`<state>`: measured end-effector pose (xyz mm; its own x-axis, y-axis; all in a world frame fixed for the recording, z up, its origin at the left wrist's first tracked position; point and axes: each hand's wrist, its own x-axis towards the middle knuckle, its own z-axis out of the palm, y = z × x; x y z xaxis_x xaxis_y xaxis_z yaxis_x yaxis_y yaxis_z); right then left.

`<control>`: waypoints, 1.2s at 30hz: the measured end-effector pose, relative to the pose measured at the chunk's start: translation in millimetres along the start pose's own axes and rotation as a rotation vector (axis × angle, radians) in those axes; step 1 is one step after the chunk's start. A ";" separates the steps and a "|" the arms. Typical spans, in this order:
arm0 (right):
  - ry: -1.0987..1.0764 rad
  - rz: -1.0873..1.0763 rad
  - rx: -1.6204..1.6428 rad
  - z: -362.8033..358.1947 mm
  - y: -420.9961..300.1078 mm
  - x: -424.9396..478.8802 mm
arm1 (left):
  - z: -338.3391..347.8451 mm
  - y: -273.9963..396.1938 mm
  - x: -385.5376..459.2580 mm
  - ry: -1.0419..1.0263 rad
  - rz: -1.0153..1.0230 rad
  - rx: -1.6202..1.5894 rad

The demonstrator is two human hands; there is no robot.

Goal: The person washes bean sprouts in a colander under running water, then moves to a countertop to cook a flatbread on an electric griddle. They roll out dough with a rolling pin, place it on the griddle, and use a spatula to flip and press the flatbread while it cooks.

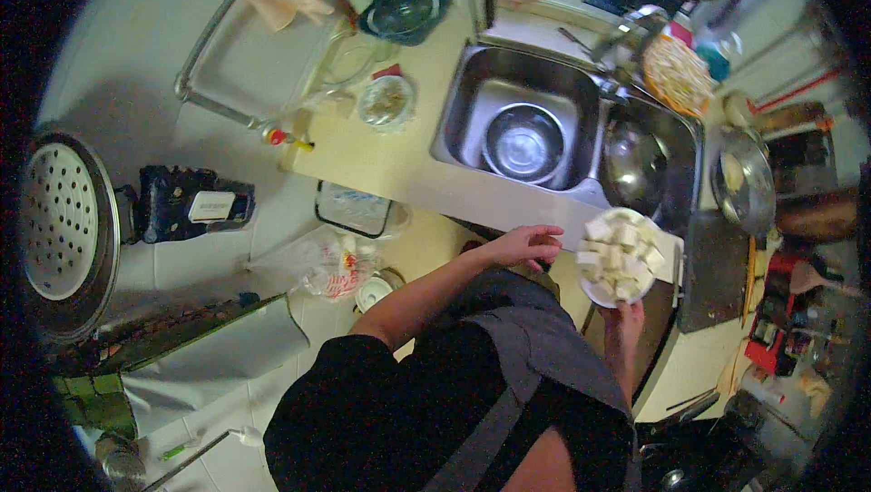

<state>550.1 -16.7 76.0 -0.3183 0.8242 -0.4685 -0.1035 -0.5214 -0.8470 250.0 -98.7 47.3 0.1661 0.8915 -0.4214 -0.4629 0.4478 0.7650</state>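
Observation:
My right hand (627, 318) grips the lower edge of a white plate or shallow bowl (597, 293) in front of the sink's right end. Pale white cubes (619, 257), which look like cut tofu, are heaped on it. My left hand (527, 247) hovers by the counter's front edge, left of the plate, its fingers apart and holding nothing. Beyond it is a steel double sink (446, 138). A round metal bowl (525, 143) sits in the left basin, and a large shiny metal pan or lid (636, 158) in the right one.
An orange colander (701, 105) of pale shredded food stands behind the right basin. Right of the sink are a metal pan (755, 185) and a dark board (713, 274). A film-covered bowl (386, 102) rests on the left counter. Plastic bags (340, 267) lie below.

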 end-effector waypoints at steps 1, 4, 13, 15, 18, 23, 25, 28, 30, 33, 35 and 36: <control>-0.095 0.050 -0.010 35.8 7.6 10.2 | -18.5 -1.8 -18.5 -0.012 0.046 -0.031; -0.290 0.184 -0.191 132.3 33.7 40.5 | -70.7 5.7 -83.8 0.154 0.065 -0.138; -0.698 0.288 -0.439 348.0 117.5 80.8 | -170.9 -14.7 -199.8 0.825 0.269 -0.234; -0.813 0.236 -0.383 386.5 168.6 99.9 | -210.1 -40.3 -223.2 0.817 0.326 0.439; -0.866 0.009 -0.798 453.2 146.9 82.5 | -274.2 -41.2 -260.8 1.137 0.413 0.685; -0.797 -0.007 -0.653 407.0 136.6 85.9 | -312.1 -62.0 -278.1 1.179 0.422 0.339; -0.566 -0.129 -0.467 341.6 153.7 110.9 | -305.2 -50.2 -270.2 1.088 0.522 -0.164; -0.176 -0.024 -0.205 221.1 92.4 117.7 | -332.2 -60.9 -263.1 1.126 0.493 0.265; 0.178 0.011 -0.063 156.6 46.8 110.6 | -359.6 -69.6 -272.6 1.177 0.412 0.421; 0.429 0.000 0.582 8.8 51.4 113.7 | -420.5 -79.8 -255.8 1.208 0.285 0.614; 0.567 0.053 0.751 -53.6 49.9 112.8 | -402.3 -65.0 -234.8 1.108 0.371 0.624; 0.634 0.040 0.738 -66.6 44.8 109.3 | -400.9 -61.7 -232.9 1.069 0.415 0.572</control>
<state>573.5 64.7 -29.9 0.2097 0.6560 -0.7250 -0.7369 -0.3813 -0.5582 -109.2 -361.3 -97.1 -0.8018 0.5925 -0.0781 0.1713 0.3530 0.9198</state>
